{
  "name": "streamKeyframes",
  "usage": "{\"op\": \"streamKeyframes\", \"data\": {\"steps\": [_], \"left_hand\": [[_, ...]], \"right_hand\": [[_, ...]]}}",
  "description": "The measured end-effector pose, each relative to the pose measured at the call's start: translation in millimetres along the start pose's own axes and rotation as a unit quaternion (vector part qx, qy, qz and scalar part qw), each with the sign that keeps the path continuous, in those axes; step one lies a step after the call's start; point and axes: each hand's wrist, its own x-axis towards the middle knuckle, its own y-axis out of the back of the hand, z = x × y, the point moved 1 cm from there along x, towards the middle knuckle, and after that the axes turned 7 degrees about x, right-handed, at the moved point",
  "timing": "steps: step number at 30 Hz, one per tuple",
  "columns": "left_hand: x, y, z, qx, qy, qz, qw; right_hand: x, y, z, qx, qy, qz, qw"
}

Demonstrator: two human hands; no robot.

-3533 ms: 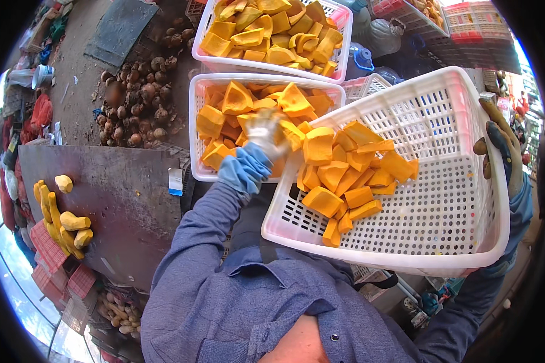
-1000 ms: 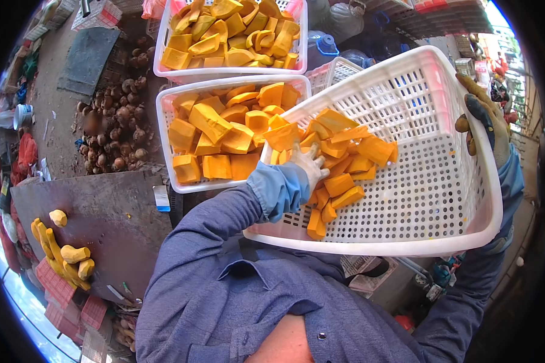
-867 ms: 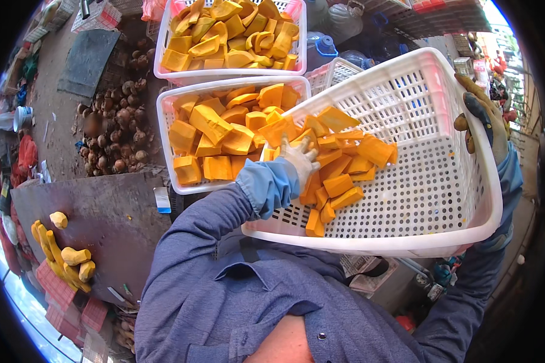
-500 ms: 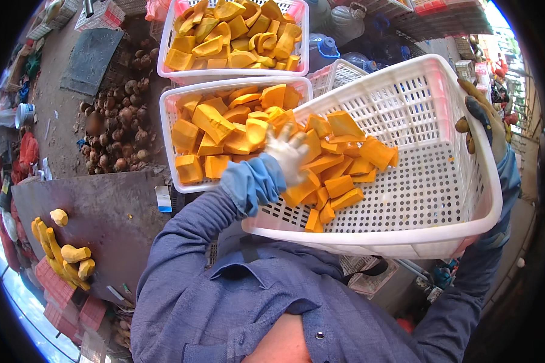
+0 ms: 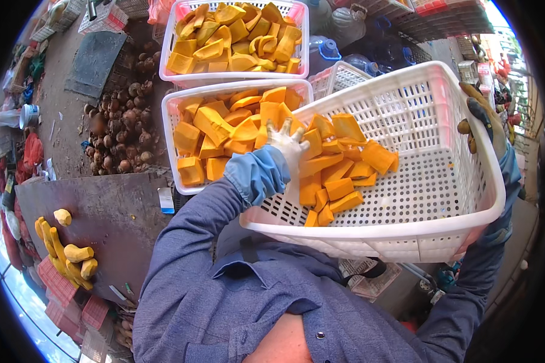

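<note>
A large white plastic basket (image 5: 406,227) is tilted in front of me, its left end over the rim of a smaller white crate (image 5: 171,145). Orange pumpkin chunks (image 5: 345,163) lie toward its low left end, and more chunks (image 5: 215,124) fill the crate. My left hand (image 5: 287,143), in a whitish glove, rests among the chunks where the two containers meet, fingers spread. With its gloved fingers over the right rim, my right hand (image 5: 487,118) grips the large basket. Part of that hand is hidden behind the basket wall.
Beyond stands another crate (image 5: 233,76) heaped with pumpkin chunks. Peeled whole pumpkins (image 5: 66,254) lie on a dark board (image 5: 121,212) at left. Round brown bulbs (image 5: 124,124) are piled on the ground. Large plastic bottles (image 5: 348,24) and stacked crates stand at the back.
My left hand has shifted slightly among the chunks, with several chunks beside it in changed positions. The large basket's right end sits slightly lower; my right hand still grips it.
</note>
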Motion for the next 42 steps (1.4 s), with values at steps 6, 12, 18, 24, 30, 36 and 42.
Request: {"op": "streamKeyframes", "data": {"steps": [6,12,18,24,30,36,42], "left_hand": [[14.1,-37.0,-51.3,-0.067,0.12,0.183,0.974],[19.3,-25.6,0.4,-0.073,0.06,0.144,0.985],[51.5,-9.6,38.6,0.041,-0.081,0.082,0.993],[50.6,-24.4,3.2,-0.027,0.088,0.203,0.975],[42.6,-63.1,-56.2,-0.32,0.122,0.381,0.859],[49.6,-138.0,-93.4,-0.494,0.2,0.42,0.735],[54.2,-180.3,-63.4,-0.324,0.228,0.336,0.855]], "right_hand": [[1.8,11.0,12.0,0.016,0.006,-0.001,1.0],[-3.0,24.4,26.4,0.037,0.009,-0.001,0.999],[-8.4,30.4,32.2,0.051,0.031,-0.022,0.998],[-12.1,33.4,39.3,0.013,0.022,0.033,0.999],[-21.6,49.4,63.7,0.095,0.036,0.017,0.995],[-36.2,57.3,76.6,0.098,0.013,0.047,0.994],[-49.2,71.2,98.0,0.121,-0.009,0.089,0.989]]}}
